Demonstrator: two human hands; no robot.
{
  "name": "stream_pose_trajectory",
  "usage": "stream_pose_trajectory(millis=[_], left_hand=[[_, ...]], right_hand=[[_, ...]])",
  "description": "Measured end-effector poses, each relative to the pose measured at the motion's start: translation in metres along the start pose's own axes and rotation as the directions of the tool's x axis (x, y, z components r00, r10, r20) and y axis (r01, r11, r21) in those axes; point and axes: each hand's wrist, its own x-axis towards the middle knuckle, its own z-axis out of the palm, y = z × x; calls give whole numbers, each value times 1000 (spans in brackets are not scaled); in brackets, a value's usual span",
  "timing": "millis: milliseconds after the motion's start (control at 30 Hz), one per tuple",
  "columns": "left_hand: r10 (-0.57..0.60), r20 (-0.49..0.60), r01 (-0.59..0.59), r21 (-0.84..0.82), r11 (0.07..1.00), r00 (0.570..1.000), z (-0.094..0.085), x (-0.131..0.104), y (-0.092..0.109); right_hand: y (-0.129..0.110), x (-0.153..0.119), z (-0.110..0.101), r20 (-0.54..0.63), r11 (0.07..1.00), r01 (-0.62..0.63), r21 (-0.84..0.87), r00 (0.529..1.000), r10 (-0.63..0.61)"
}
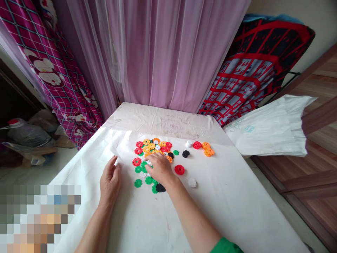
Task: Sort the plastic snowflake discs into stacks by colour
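A loose heap of notched plastic snowflake discs in green, red, orange, yellow, white and black lies mid-table. Over its near right side reaches my right hand (160,169), thumb and forefinger apart, just above a green disc (144,166); some discs are hidden beneath it. My left hand (110,177) rests on its edge left of the heap, fingers loosely extended, with nothing visible in it. Closest to it are a red disc (136,161) and a lone green disc (138,183). A black disc (160,188) sits below my right wrist.
Right of the heap are small stacks: red (179,169), white (192,182), black (185,154) and orange (209,151). A white cloth (223,211) covers the table. A white bag (271,126) hangs at the right edge; purple curtains (168,52) stand behind.
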Motion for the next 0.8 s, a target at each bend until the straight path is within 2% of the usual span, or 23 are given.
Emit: stream_pose_trajectory(millis=[100,200,333,467,533,633,733,800], left_hand=[[-6,8,6,-20,1000,1000,0,-1,1],[-1,18,2,-37,999,1000,0,-2,3],[16,19,-16,-37,999,1000,0,-2,3],[22,13,-21,-30,999,1000,0,-2,1],[19,6,-19,-26,999,1000,0,-1,0],[9,15,-9,-20,1000,1000,0,-1,-1],[5,29,-5,-4,1000,1000,0,-1,1],[10,29,-11,12,1000,1000,0,-1,3]], right_hand=[[-23,18,18,56,998,4,-58,998,-1],[-34,28,28,80,992,-25,-122,996,35],[-41,36,30,102,989,-39,-142,993,53],[-40,34,24,66,995,-83,-48,994,86],[-29,25,16,11,993,-115,27,993,115],[3,-3,-2,-102,976,-179,121,976,192],[46,-41,-18,-207,941,-301,153,922,328],[69,-64,-24,-235,919,-370,137,889,393]])
